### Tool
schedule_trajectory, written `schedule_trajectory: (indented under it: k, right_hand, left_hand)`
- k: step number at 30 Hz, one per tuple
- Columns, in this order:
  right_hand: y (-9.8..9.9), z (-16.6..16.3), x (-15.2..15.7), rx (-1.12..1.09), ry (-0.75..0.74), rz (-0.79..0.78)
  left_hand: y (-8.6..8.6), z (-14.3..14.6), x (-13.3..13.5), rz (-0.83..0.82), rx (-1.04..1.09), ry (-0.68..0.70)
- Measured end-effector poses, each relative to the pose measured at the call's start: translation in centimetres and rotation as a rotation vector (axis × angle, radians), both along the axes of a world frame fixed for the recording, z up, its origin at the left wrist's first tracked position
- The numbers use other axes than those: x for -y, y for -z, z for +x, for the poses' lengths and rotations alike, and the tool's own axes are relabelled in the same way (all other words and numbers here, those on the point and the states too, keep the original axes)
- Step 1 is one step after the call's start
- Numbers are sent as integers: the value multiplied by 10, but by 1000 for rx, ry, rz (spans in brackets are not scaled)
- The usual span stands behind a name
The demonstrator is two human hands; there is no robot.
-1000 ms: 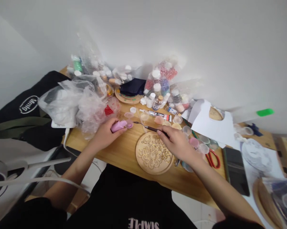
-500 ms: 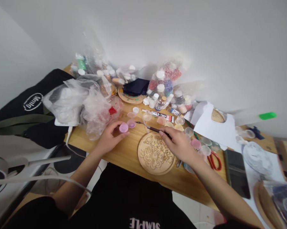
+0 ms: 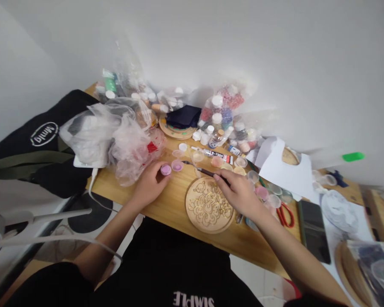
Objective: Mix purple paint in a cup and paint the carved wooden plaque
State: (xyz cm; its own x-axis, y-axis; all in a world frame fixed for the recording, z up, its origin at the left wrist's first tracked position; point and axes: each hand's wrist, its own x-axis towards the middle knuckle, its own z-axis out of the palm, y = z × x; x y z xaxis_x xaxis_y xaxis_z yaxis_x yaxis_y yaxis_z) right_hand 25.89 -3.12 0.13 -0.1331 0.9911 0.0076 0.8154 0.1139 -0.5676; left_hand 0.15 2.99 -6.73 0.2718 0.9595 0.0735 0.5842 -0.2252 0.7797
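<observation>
My left hand (image 3: 150,183) pinches a small clear cup (image 3: 166,169) of lilac material between thumb and fingers, just above the wooden table. Its round flip lid (image 3: 177,165) lies open beside it, to the right. In my right hand (image 3: 238,189) is a thin spatula-like tool (image 3: 206,172) with a dark handle, its metal tip pointing left, near the lid and apart from the cup. Below the tool rests a round wooden board (image 3: 207,209) with a flower pattern in gold lines. My right fingers and wrist overhang the board's upper right edge.
Several small cups (image 3: 261,192) of pale colours crowd the right side, by red-handled scissors (image 3: 285,214) and a dark phone (image 3: 313,230). A B-7000 glue tube (image 3: 215,154) lies behind. Bottles (image 3: 216,138), bead bags and a crumpled plastic bag (image 3: 128,143) line the back and left. A white cable (image 3: 91,187) hangs at left.
The tool's tip has shifted only slightly, staying near the open lid. My left hand has turned the cup a little. The whole view has shifted slightly.
</observation>
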Motion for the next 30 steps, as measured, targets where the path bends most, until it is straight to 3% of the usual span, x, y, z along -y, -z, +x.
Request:
schedule_trajectory:
  k: [7,12,19,25,30]
  right_hand:
    - [-3,2,1,4,-12,-19]
    - [-6,3,4,17,-4,-53]
    - [-4,6,7,5,14,-32]
    - [-12,12,11,-120,24,44]
    - [-42,21,22,-139,-7,144]
  left_hand:
    - [-8,13,-9,-25,45,3]
    - [-18,24,-17,-70,-76,-34]
    - [-20,30,-19,-5,-93,-54]
    - [-23,29,-19,178,66,15]
    - [-42,34,-15,350,196,182]
